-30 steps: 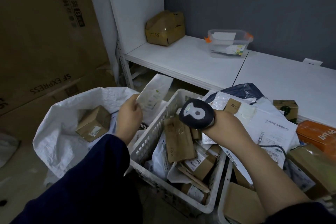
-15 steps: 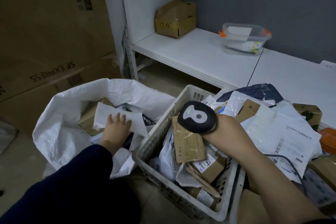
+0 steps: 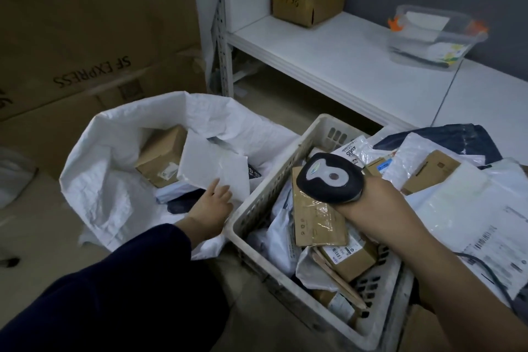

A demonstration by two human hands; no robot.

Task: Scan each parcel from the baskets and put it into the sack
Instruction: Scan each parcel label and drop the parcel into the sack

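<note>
White mailer (image 3: 214,168), held up a second ago in left hand (image 3: 213,203), now lies inside sack (image 3: 114,151). Fingers straight and loose, at its lower edge. One more parcel done. Right hand (image 3: 380,203) wrapped round scanner (image 3: 328,177), over basket (image 3: 265,188). Carton (image 3: 85,37) reads "SF EXPRESS", upside down.
</note>
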